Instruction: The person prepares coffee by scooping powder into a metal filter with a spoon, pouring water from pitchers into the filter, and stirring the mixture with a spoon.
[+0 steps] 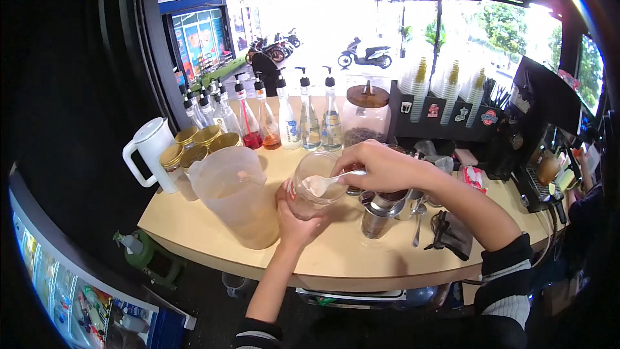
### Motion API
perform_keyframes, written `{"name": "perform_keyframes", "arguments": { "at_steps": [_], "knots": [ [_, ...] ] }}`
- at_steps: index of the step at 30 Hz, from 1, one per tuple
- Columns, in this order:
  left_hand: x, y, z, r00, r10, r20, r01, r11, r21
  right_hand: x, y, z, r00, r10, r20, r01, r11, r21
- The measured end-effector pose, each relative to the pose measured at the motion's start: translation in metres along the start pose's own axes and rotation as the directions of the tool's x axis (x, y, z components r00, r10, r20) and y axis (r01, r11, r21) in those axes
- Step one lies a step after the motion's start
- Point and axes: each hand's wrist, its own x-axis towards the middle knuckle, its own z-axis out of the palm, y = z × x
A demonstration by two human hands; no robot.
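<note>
Left hand (pixel 298 225): gripped jar (pixel 312 203), inward of counter's (pixel 336 260) front edge.
Right hand (pixel 380 165): pinched spoon (pixel 328 181) at jar's mouth.

A clear, cylindrical, wide-mouthed jar (pixel 309 203) is held tilted, its mouth uncovered. A white, slim-handled spoon (pixel 317 185) slants across that mouth, bowl end lower, handle rising rightward.

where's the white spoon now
In the head view, the white spoon is in the right hand, at the clear jar in the left hand, right of the frosted pitcher.
</note>
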Motion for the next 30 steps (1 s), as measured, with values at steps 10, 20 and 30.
{"name": "perform_keyframes", "arguments": {
  "at_steps": [10,20,30],
  "knots": [
    [-0.004,0.0,0.001,0.996,-0.026,-0.087,0.031,0.998,0.052,-0.041,0.021,-0.029,0.98,0.087,-0.176,-0.048,0.975,0.218],
    [-0.007,0.002,0.007,0.967,-0.256,-0.006,0.256,0.967,-0.003,-0.111,0.03,-0.049,0.921,0.282,-0.27,-0.251,0.957,0.142],
    [-0.008,-0.009,0.008,0.982,-0.189,-0.022,0.189,0.981,0.032,-0.146,0.059,-0.013,0.903,0.16,-0.398,-0.181,0.983,-0.016]
  ]
}}
